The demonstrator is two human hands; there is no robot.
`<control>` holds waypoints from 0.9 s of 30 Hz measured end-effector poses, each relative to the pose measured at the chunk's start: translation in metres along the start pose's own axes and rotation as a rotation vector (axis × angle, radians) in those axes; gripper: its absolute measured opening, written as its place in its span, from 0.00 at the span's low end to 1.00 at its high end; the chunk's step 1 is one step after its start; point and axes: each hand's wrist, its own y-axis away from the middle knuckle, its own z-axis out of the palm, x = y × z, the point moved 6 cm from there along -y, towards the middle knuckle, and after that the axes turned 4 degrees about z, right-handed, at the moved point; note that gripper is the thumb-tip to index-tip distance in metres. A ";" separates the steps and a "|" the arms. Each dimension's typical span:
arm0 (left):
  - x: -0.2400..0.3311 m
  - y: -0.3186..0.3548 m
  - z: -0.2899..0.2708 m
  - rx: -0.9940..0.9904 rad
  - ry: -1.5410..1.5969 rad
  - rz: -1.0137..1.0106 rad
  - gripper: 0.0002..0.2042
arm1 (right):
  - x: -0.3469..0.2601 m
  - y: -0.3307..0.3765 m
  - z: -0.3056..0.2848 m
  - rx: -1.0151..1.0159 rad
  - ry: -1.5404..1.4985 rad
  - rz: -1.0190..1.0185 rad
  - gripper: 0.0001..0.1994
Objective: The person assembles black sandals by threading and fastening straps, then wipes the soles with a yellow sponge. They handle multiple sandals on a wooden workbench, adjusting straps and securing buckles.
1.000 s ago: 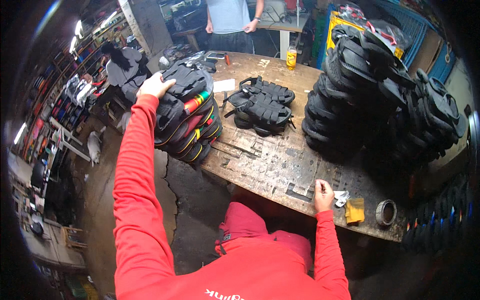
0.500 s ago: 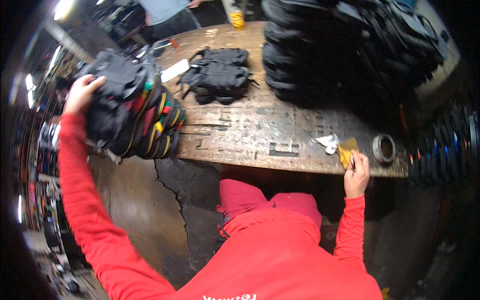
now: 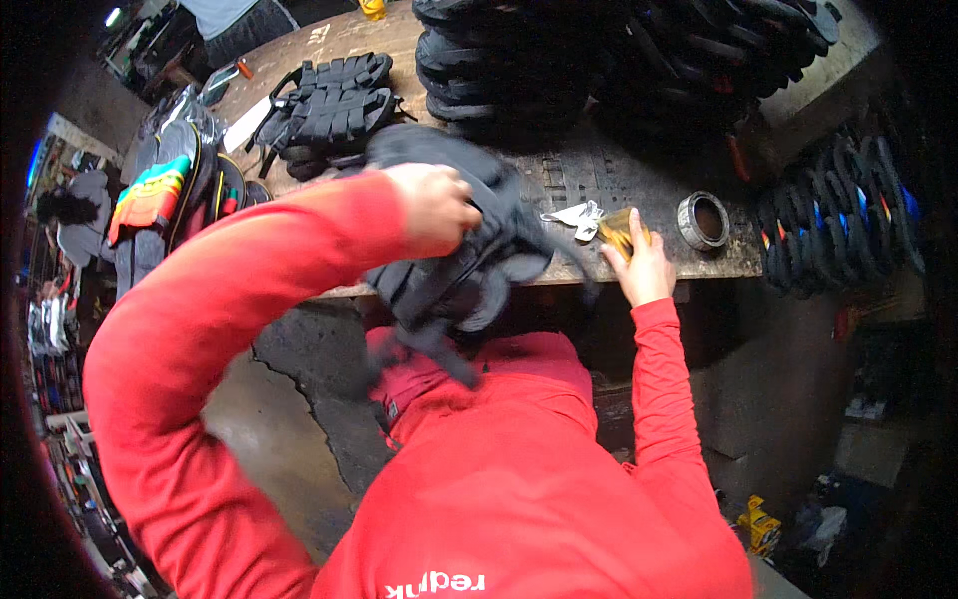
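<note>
A black backpack hangs over the table's front edge with its straps swinging, partly blurred. My left hand is closed on its upper part, with the forearm crossing in front of me. Farther right, my right hand pinches a yellow, cloth-like piece just above the table edge. A crumpled white scrap lies beside that piece. To the right of the hand sits a round, ring-shaped roll or tin.
Black packs lie on the worn wooden table. Tall stacks of black bags stand at the back. Bags with coloured trim are piled at left, and a row of black items stands at right. A person is across the table.
My left hand has taken a black backpack from the left pile and swung it right, in front of me. My right hand still holds the yellow piece. The view has shifted right.
</note>
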 end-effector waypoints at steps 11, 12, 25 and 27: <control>0.056 -0.017 0.051 0.495 0.444 -0.490 0.12 | 0.016 0.046 -0.036 0.047 -0.611 -0.140 0.37; 0.060 -0.013 0.046 0.573 0.495 -0.605 0.15 | 0.015 0.050 -0.035 0.021 -0.667 -0.110 0.37; 0.065 -0.074 0.072 0.525 0.471 -0.673 0.31 | -0.019 0.060 -0.062 -0.024 -0.825 -0.122 0.34; 0.056 -0.076 0.074 0.470 0.613 -0.610 0.31 | -0.017 0.074 -0.058 -0.082 -0.992 -0.060 0.34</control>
